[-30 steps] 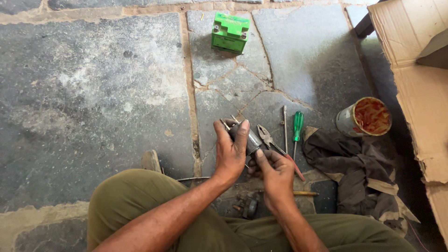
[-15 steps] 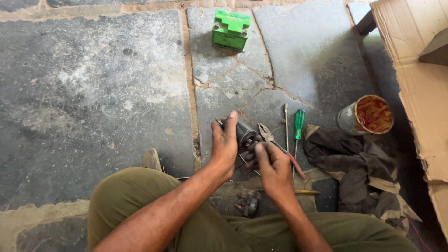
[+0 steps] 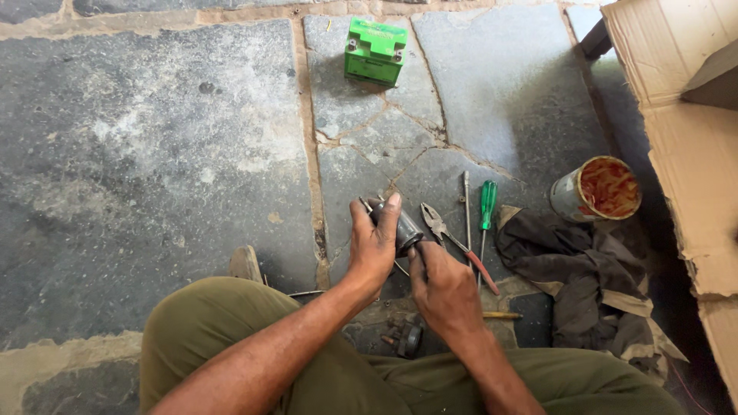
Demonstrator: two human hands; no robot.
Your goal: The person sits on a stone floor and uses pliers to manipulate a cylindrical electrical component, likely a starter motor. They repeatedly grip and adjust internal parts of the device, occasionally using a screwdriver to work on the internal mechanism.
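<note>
Two hands meet just below the middle of the frame, and between them we hold a small dark metal cylinder (image 3: pixel 406 229), which looks like a motor housing. Our left hand (image 3: pixel 374 244) wraps around it from the left, fingers closed on its body with the forefinger laid along the top. Our right hand (image 3: pixel 443 288) sits just below and to the right of it, fingers curled together with the tips against the cylinder's open end; we cannot tell whether that hand pinches anything small.

Just right of the cylinder, a pair of pliers (image 3: pixel 455 243) with red handles lies on the stone floor (image 3: pixel 154 154). Beside the pliers, further right, lie a thin metal rod (image 3: pixel 466 207) and a green-handled screwdriver (image 3: pixel 487 211), both pointing roughly up and down the frame. A dark crumpled rag (image 3: pixel 569 265) spreads over the lower right, and at its upper edge stands an open tin can (image 3: pixel 596 189) with orange-red residue inside. Flattened cardboard (image 3: pixel 676 131) fills the right edge.

At top centre, well apart from our hands, a green box-shaped battery (image 3: pixel 374 51) sits on the slabs. Between our knees, below the hands, some small dark parts (image 3: pixel 405 338) rest on the ground. Olive trousers (image 3: pixel 231 330) cover our legs along the bottom.
</note>
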